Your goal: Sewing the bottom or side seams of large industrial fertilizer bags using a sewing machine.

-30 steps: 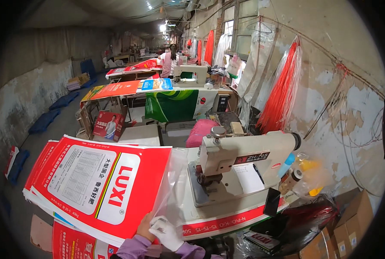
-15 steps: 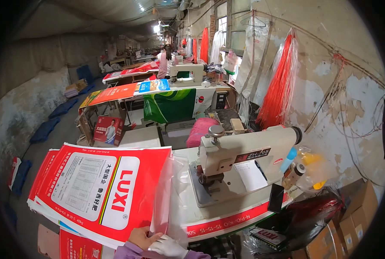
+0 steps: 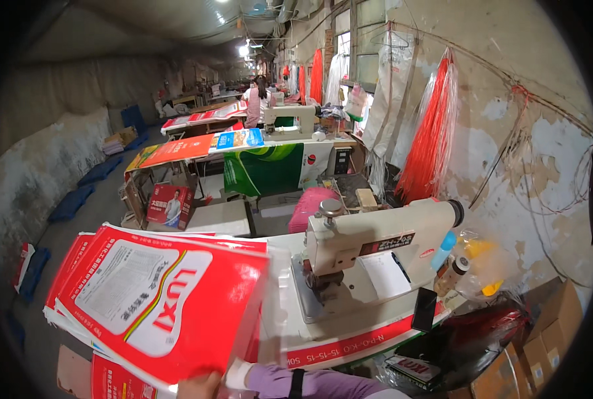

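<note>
A red and white printed sack (image 3: pixel 223 292) lies uppermost on a pile of similar sacks (image 3: pixel 60 282) at the left of the sewing table. Its near right part bows upward off the pile. My left hand (image 3: pixel 201 386), bare and slightly blurred, is closed on the sack's near edge at the bottom of the view. My right hand (image 3: pixel 238 374), in a white glove, reaches in beside it from the right. Its fingers are hidden behind the raised sack. To the right of the sack stands a white industrial sewing machine (image 3: pixel 376 233).
On the machine bed lie a paper pad (image 3: pixel 383 274) with a pen and a black phone (image 3: pixel 424 309). Cardboard boxes (image 3: pixel 542 332) stand at the lower right. Red strands (image 3: pixel 429 139) hang on the wall. A person (image 3: pixel 256 103) works farther back.
The top sack's near right part has lifted and curled. My left hand has shifted slightly left and down; my right hand has moved left, partly behind the sack, its forearm now stretched across.
</note>
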